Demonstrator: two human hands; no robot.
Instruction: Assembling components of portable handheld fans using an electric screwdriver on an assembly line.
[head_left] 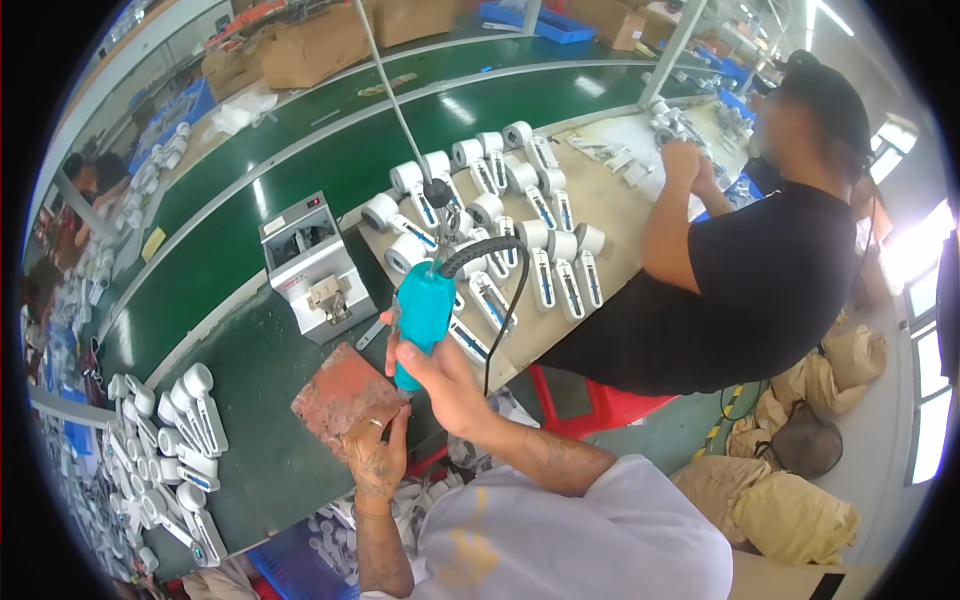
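Note:
My right hand (440, 378) grips a turquoise electric screwdriver (423, 315) that hangs upright from a cable and spring above the bench. Its tip points down at a reddish-brown worn pad (340, 392) on the dark green bench top (250, 400). My left hand (375, 455) rests at the pad's near edge, fingers curled against it; whether it holds a small part I cannot tell. A black power cord loops from the screwdriver's top.
A grey screw feeder box (312, 265) stands just beyond the pad. Several white handheld devices lie at the left (175, 440) and on a cardboard sheet (500, 215). A person in a black shirt (760, 270) works at the right. A green conveyor belt (330, 150) runs behind.

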